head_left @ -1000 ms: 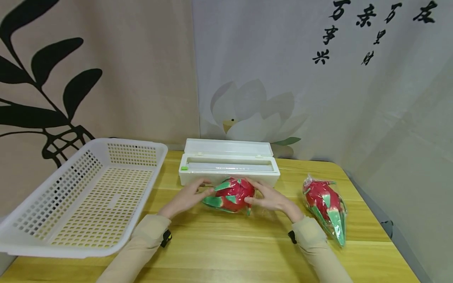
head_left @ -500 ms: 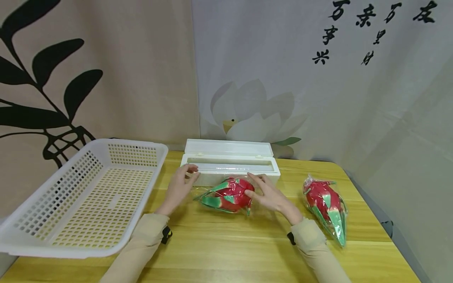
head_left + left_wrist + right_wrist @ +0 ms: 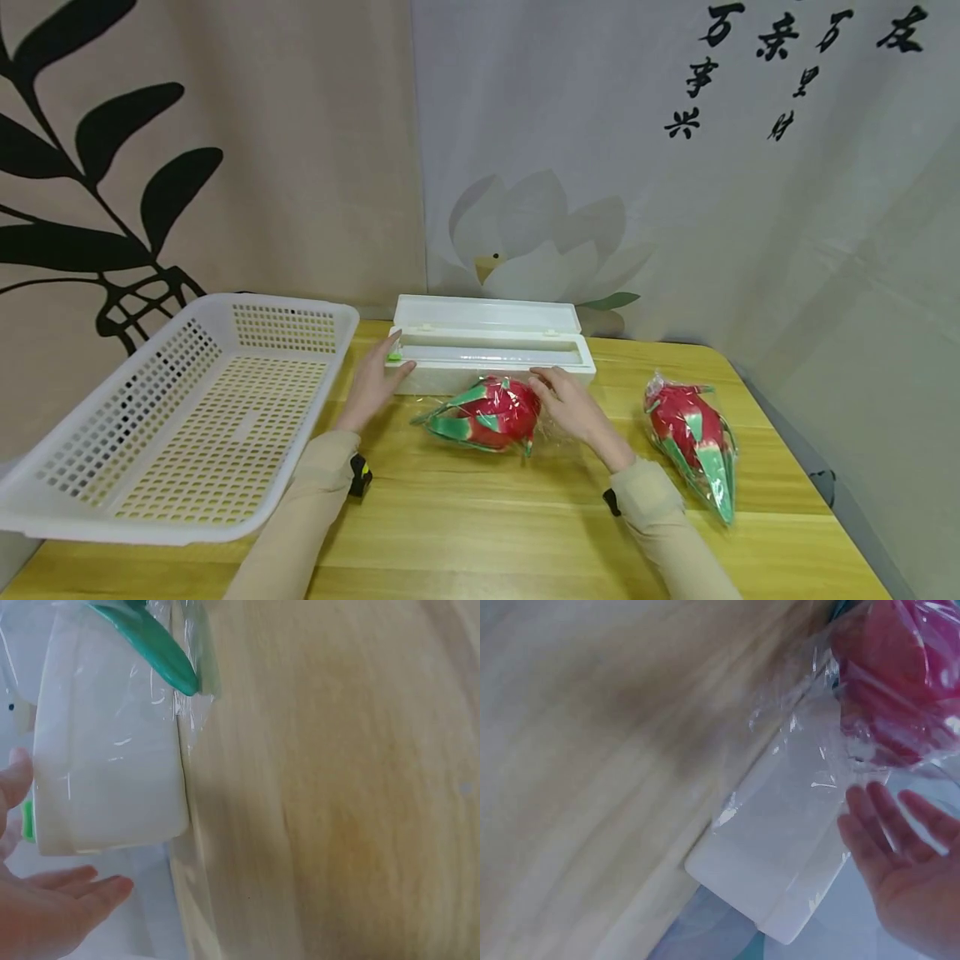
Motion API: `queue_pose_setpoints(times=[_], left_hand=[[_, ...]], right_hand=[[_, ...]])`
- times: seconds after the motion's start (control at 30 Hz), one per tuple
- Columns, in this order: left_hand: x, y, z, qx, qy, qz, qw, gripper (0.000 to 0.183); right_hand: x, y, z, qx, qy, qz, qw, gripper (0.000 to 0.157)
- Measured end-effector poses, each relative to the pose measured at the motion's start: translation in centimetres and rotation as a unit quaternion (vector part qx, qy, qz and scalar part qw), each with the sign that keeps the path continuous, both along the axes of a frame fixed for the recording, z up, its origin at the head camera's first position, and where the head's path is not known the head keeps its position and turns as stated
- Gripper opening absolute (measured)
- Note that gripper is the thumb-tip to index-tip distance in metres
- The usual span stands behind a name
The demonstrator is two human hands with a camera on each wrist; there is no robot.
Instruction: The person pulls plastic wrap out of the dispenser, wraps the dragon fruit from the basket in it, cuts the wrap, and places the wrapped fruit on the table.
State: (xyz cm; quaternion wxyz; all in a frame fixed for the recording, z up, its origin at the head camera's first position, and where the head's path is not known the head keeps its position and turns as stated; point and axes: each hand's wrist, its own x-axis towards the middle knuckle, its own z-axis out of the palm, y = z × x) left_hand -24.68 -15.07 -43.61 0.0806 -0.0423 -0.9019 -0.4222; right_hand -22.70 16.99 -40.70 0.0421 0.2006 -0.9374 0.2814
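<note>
A dragon fruit (image 3: 489, 412), red with green scales, lies on the table loosely wrapped in clear film. Behind it stands a white cling film box (image 3: 442, 382), its lid raised and a roll (image 3: 495, 354) inside. My left hand (image 3: 367, 390) is at the box's left end, thumb and fingers spread around that corner. In the left wrist view, the fingers (image 3: 94, 896) are straight beside the box end. My right hand (image 3: 576, 410) is just right of the fruit, fingertips close to the box front. In the right wrist view, its fingers (image 3: 870, 825) are extended beside the film.
To the right, a second film-wrapped dragon fruit (image 3: 692, 442) lies on the wooden table (image 3: 480, 525). A large white perforated basket (image 3: 341, 358) takes up the left side. A printed curtain (image 3: 525, 125) hangs behind the table.
My left hand has let go of the dragon fruit and moved left and back to the box's left end. My right hand has come off the fruit, which stays in place.
</note>
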Motion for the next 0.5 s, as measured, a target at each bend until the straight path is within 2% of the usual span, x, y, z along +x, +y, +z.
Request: queue_pose_setpoints(times=[0.13,0.27,0.37,0.5], left_hand=[[-0.2,-0.1,0.0,0.005,-0.008,-0.009,0.9999,0.059],[-0.1,-0.3,0.1,0.01,-0.031,-0.003,0.9995,0.065],[-0.1,-0.5,0.1,0.002,-0.036,0.002,0.9994,0.072],[-0.1,-0.6,-0.1,-0.006,-0.03,0.011,0.9995,0.073]], right_hand=[[-0.4,-0.7,0.7,0.009,0.072,-0.02,0.997,0.036],[-0.8,-2.4,2.6,0.025,0.133,-0.011,0.991,0.028],[-1.1,-4.2,4.2,0.037,0.134,0.023,0.99,0.025],[-1.7,-6.9,5.4,0.066,0.129,0.092,0.985,0.022]])
